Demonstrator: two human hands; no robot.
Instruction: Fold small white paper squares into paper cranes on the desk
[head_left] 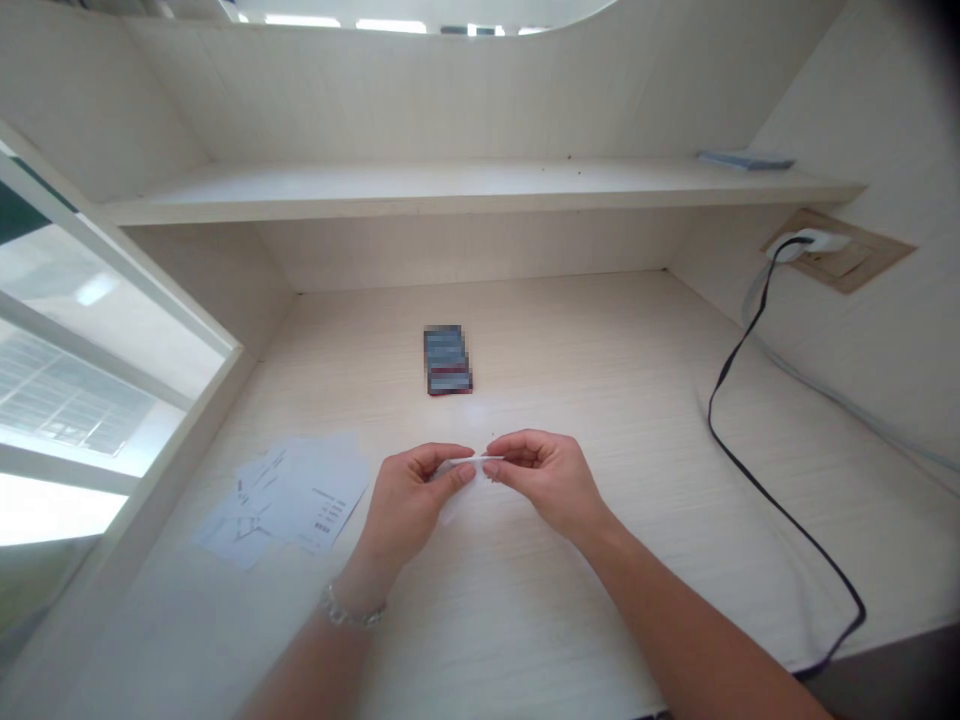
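Both of my hands meet just above the pale wooden desk (600, 380), pinching a small white slip of paper (475, 460) seen almost edge-on. My left hand (412, 495), with a bracelet at the wrist, grips the slip's left end with closed fingers. My right hand (536, 475) pinches its right end between thumb and fingers. A small dark card-like object (448, 360), blurred out, lies flat on the desk a little beyond my hands.
Several white printed papers (289, 497) lie spread to the left of my hands. A black cable (757, 480) runs from a wall socket (821, 245) across the desk's right side. A shelf (480, 185) above holds a flat grey object (744, 159). A window (82, 380) borders the left.
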